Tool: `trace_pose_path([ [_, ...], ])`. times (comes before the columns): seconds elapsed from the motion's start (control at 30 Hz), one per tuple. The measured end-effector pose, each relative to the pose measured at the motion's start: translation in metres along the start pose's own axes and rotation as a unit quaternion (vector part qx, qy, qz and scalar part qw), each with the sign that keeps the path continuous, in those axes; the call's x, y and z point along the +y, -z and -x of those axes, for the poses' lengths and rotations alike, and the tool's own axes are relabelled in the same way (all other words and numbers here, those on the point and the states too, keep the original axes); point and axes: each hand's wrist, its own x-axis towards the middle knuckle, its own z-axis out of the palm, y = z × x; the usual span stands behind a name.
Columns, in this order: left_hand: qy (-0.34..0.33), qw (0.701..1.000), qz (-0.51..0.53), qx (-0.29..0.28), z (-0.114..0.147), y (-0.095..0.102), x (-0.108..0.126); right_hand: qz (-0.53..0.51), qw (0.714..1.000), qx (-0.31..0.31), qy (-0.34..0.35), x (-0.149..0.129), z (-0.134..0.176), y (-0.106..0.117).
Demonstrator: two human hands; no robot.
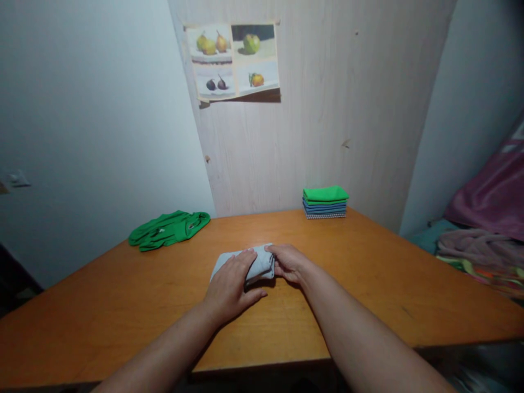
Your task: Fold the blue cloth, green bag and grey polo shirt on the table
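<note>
A light grey folded cloth (262, 266) lies as a small, thick bundle near the middle of the table. My left hand (233, 281) rests flat on its left part, fingers stretched over the top and thumb out along the near side. At the right end, my right hand (289, 263) pinches the cloth's edge, thumb on top and fingers beneath. The layers show at that end. What kind of garment the cloth is, I cannot tell.
On the wooden table (164, 311), a crumpled green garment (170, 230) lies at the back left. A neat stack of folded cloths (325, 203), green over blue, stands at the back right. A fruit poster (233, 63) hangs on the wall. Bedding (470, 248) is piled at the right.
</note>
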Motion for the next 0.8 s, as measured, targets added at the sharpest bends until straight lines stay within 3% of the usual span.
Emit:
trace_pose_path([
  [0.13, 0.009, 0.999, -0.033, 0.025, -0.005, -0.004, 0.004, -0.028, 0.999, -0.004, 0.018, 0.001, 0.000, -0.005],
  [0.3, 0.042, 0.999, -0.027, 0.015, -0.014, -0.004, 0.004, -0.069, 0.996, -0.026, 0.052, 0.000, 0.005, -0.012],
  [0.4, 0.103, 0.993, 0.040, 0.030, -0.025, 0.008, 0.000, -0.104, 0.992, -0.042, 0.065, -0.004, 0.008, -0.013],
  [0.5, 0.140, 0.971, 0.164, 0.098, -0.044, 0.025, -0.004, -0.101, 0.993, 0.004, 0.067, -0.009, 0.008, -0.011],
  [0.57, 0.158, 0.940, 0.254, 0.163, -0.057, 0.035, -0.005, -0.083, 0.992, 0.059, 0.068, -0.009, 0.006, -0.008],
  [0.63, 0.190, 0.890, 0.356, 0.214, -0.066, 0.043, -0.005, -0.068, 0.990, 0.103, 0.068, -0.008, 0.003, -0.004],
  [0.73, 0.228, 0.783, 0.517, 0.259, -0.075, 0.048, -0.001, -0.066, 0.987, 0.131, 0.069, -0.004, -0.001, -0.001],
  [0.8, 0.240, 0.717, 0.590, 0.283, -0.079, 0.049, 0.003, -0.084, 0.989, 0.105, 0.068, -0.002, 0.001, -0.003],
])
